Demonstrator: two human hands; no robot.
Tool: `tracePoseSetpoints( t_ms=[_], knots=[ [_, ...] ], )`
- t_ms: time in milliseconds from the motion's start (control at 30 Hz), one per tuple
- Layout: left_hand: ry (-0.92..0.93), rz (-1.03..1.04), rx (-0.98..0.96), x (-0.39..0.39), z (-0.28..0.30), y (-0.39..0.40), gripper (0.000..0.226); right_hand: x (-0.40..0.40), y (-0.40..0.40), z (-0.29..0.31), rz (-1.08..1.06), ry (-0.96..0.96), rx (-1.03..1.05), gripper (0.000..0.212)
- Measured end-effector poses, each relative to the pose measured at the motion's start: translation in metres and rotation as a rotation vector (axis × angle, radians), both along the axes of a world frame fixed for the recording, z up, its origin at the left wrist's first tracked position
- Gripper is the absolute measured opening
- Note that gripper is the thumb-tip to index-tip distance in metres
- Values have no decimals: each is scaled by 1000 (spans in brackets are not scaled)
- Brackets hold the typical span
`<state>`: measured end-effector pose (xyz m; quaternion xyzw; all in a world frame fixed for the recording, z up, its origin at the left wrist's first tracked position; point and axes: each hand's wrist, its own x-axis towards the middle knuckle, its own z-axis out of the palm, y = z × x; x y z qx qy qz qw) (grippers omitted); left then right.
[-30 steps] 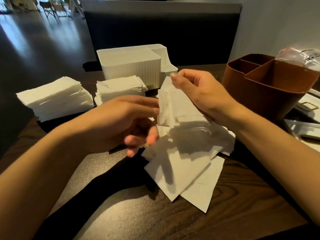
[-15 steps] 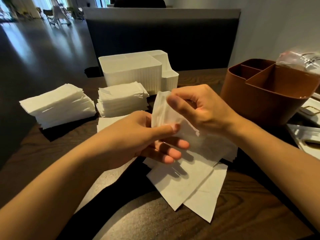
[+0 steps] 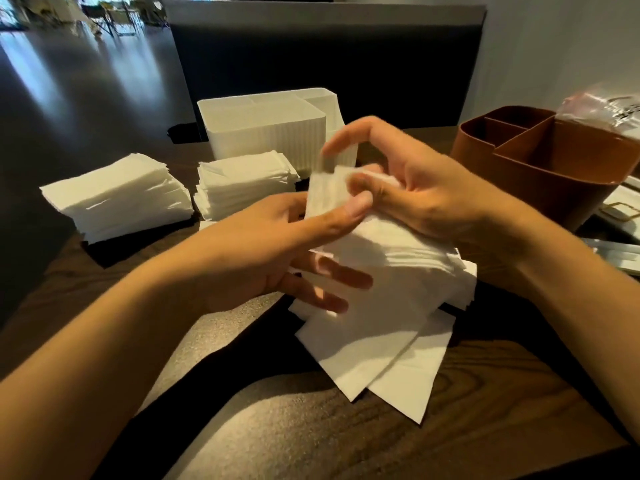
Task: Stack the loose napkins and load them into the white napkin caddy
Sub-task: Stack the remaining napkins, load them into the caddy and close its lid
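Observation:
A small bundle of white napkins [image 3: 391, 247] is held above the dark wooden table. My left hand [image 3: 277, 247] grips it, thumb on top and fingers underneath. My right hand [image 3: 415, 192] pinches its far upper edge between thumb and curled fingers, with the index finger raised. Loose napkins [image 3: 374, 348] lie fanned out on the table below the hands. Two neat napkin stacks sit at the left [image 3: 117, 195] and centre [image 3: 242, 185]. The white ribbed napkin caddy [image 3: 266, 133] stands behind the centre stack.
A brown divided caddy [image 3: 540, 168] stands at the right with a clear plastic bag [image 3: 609, 109] on its far side. Flat packets [image 3: 620, 251] lie at the right edge of the table [image 3: 485, 427]. A dark bench back rises behind the table.
My left thumb has slid up over the bundle and my right index finger has lifted off it. The bundle now lies flatter in my left hand.

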<state>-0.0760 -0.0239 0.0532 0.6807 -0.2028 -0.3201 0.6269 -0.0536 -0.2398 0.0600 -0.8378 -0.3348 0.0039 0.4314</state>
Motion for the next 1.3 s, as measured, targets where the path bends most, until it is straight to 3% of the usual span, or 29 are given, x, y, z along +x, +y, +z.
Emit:
tracePoseSetpoints(
  t_ms=[100,200,300,400,533,633,733,833,967,1167,1300],
  knots=[
    [-57,97,-18,-1,-7,-3,34,-1,14,-13,-106,-138,-56,49],
    [-115,186,52,2,-12,-2,33,0,19,-17,-199,-293,-3,40],
    [-184,169,113,4,-2,7,34,5,11,-13,-246,-191,-30,25],
    [-307,140,208,2,17,20,25,5,1,-14,-132,-113,-363,27],
    [-324,87,302,-4,27,41,32,-2,3,-9,-3,-31,-651,55],
    [-230,29,276,-3,18,58,24,-11,9,0,28,-18,-849,74],
    [-77,-81,178,2,6,71,26,-21,14,1,16,28,-975,75],
    [-57,-202,181,10,-3,73,23,-23,12,2,17,22,-999,74],
    [-169,-195,227,12,-16,75,22,-21,13,2,84,-4,-944,72],
    [-325,-179,209,4,-19,80,20,-15,10,6,195,-5,-731,21],
    [-405,-190,252,2,-21,75,24,-6,-2,10,111,51,-519,24]
  ],
)
